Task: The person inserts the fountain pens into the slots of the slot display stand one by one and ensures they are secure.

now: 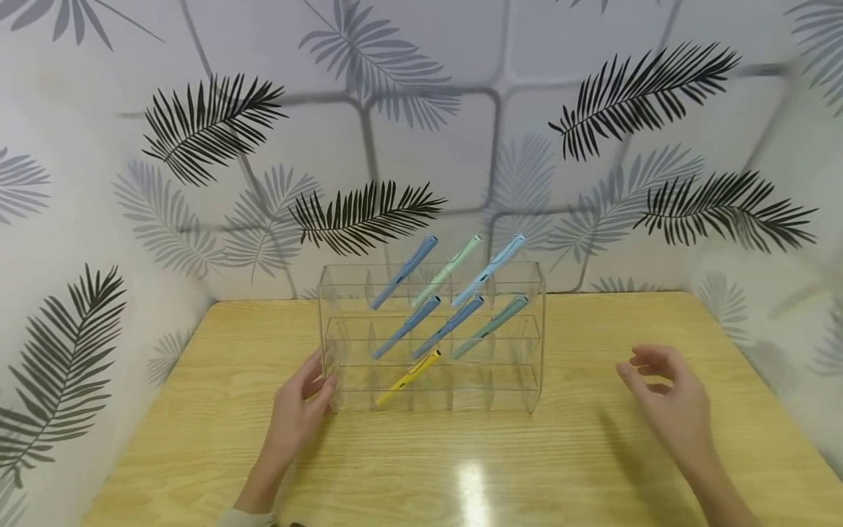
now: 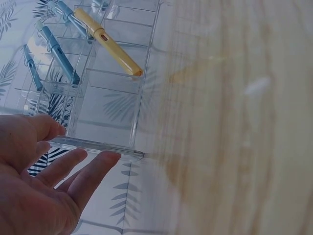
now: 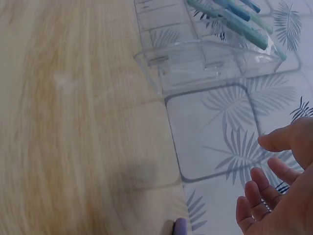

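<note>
A clear acrylic rack (image 1: 538,344) with three tiers of compartments stands on the table, with capped pens slanting in it. The top tier has a blue pen (image 1: 405,272), a pale green pen (image 1: 448,271) and a light blue pen (image 1: 489,269). In the middle tier are two blue pens (image 1: 407,327) and a grey-green pen (image 1: 490,327); the bottom tier bears a yellow pen (image 1: 408,378). My left hand (image 1: 299,410) holds the rack's left side panel between thumb and fingers. Right of the rack, apart from it, my right hand (image 1: 675,402) hovers with loosely bent, empty fingers.
The wooden table (image 1: 593,468) reaches back to a wall (image 1: 435,161) printed with feather-like leaves. At the lower edge of the right wrist view shows a small purple rounded end (image 3: 180,227); its kind cannot be told.
</note>
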